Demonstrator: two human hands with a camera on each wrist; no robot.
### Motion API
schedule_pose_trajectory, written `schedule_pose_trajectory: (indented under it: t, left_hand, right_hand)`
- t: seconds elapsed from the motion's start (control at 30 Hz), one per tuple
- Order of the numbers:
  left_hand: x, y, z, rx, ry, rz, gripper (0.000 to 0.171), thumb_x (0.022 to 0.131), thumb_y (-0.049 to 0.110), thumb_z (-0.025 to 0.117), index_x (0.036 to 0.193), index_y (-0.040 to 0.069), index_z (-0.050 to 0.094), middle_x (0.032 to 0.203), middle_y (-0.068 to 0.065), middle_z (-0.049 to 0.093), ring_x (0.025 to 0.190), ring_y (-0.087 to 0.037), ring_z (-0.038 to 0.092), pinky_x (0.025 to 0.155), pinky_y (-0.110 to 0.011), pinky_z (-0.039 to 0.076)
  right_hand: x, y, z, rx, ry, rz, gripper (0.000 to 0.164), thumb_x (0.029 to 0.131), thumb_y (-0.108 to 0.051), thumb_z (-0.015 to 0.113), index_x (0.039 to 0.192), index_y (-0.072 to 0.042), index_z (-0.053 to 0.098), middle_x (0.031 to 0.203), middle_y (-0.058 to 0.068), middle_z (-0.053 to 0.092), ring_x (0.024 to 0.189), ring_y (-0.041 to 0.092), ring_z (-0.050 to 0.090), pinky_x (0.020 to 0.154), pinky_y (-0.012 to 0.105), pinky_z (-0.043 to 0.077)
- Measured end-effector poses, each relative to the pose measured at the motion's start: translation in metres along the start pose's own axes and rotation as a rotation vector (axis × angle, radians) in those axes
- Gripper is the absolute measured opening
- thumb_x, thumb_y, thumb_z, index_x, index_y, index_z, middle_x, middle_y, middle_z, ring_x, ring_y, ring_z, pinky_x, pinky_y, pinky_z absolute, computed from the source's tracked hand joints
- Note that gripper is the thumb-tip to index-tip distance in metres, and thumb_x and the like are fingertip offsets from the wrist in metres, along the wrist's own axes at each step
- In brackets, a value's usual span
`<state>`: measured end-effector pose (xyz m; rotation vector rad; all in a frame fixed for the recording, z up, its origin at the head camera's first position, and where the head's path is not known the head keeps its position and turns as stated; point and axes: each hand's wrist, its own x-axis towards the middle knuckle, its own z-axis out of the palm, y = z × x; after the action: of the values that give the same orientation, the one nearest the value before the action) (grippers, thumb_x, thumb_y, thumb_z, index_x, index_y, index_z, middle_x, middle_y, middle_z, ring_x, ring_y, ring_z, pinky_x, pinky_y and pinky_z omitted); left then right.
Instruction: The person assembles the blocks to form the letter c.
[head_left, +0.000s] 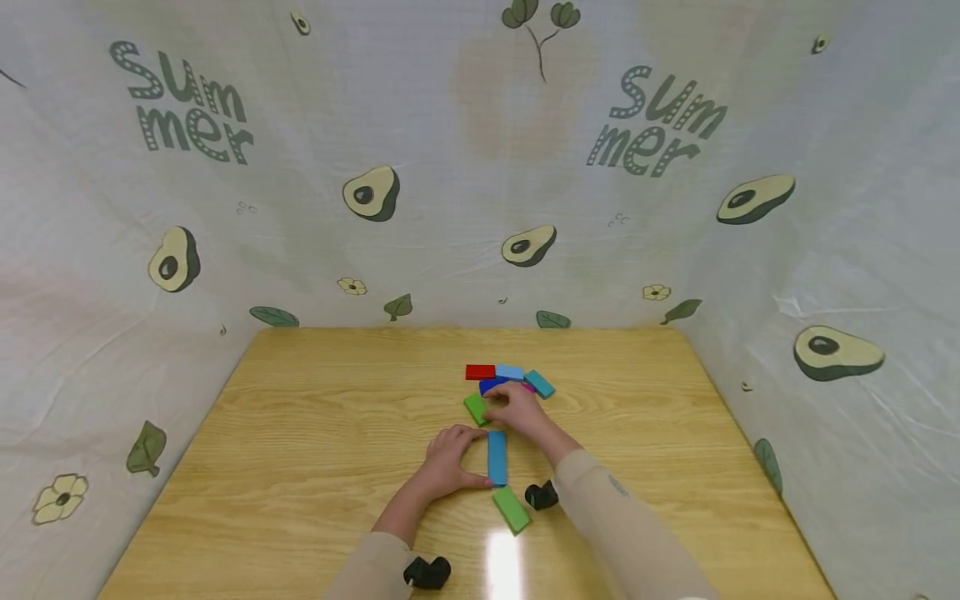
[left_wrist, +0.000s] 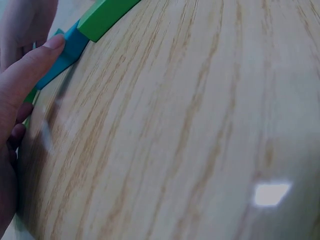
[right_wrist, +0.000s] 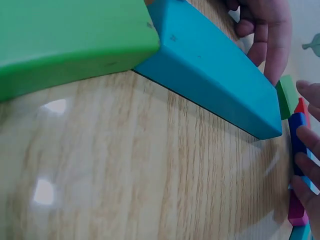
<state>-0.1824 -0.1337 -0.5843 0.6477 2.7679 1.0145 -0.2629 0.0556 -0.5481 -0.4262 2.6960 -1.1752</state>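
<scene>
My left hand (head_left: 446, 465) spans a long blue block (head_left: 497, 458), thumb at the near end and fingertips at the far end. In the right wrist view this block (right_wrist: 215, 70) lies flat on the wood, its near end against a green block (right_wrist: 70, 40). That green block (head_left: 512, 510) sits askew in the head view. My right hand (head_left: 517, 408) hovers with thumb and fingers apart, the thumb beside a second green block (head_left: 476, 408) and the fingertips over a dark blue block (head_left: 492, 387). Its fingers (right_wrist: 307, 135) are loosely extended in the right wrist view.
Behind the right hand lie a red block (head_left: 480, 372), a light blue block (head_left: 510, 372), a teal block (head_left: 540, 383) and a partly hidden magenta block (head_left: 528, 387). A printed cloth (head_left: 450, 275) walls in the wooden table (head_left: 315, 417) at the back and sides.
</scene>
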Motion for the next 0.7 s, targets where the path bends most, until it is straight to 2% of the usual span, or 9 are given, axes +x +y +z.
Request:
schedule_pose_trajectory:
  t: [0.4,0.7]
  left_hand:
    - [0.0,-0.001,0.001,0.001,0.004,0.014,0.083,0.073,0.06,0.077,0.14,0.016,0.052,0.131,-0.004,0.049,0.124,-0.03,0.041,0.1,-0.056,0.031]
    - [0.0,-0.002,0.0,0.018,0.005,0.013,0.082,0.073,0.059,0.078,0.139,0.017,0.052,0.13,-0.004,0.049,0.123,-0.03,0.041,0.099,-0.056,0.032]
  right_hand:
    - [0.017,-0.002,0.003,-0.087,-0.05,-0.04,0.038,0.08,-0.028,0.082,0.113,-0.011,0.072,0.116,0.005,0.064,0.113,0.025,0.054,0.099,0.044,0.042]
    - [0.028,0.002,0.005,-0.203,-0.062,-0.075,0.044,0.077,-0.037,0.084,0.112,-0.015,0.072,0.114,0.002,0.063,0.111,0.024,0.053,0.098,0.043,0.042]
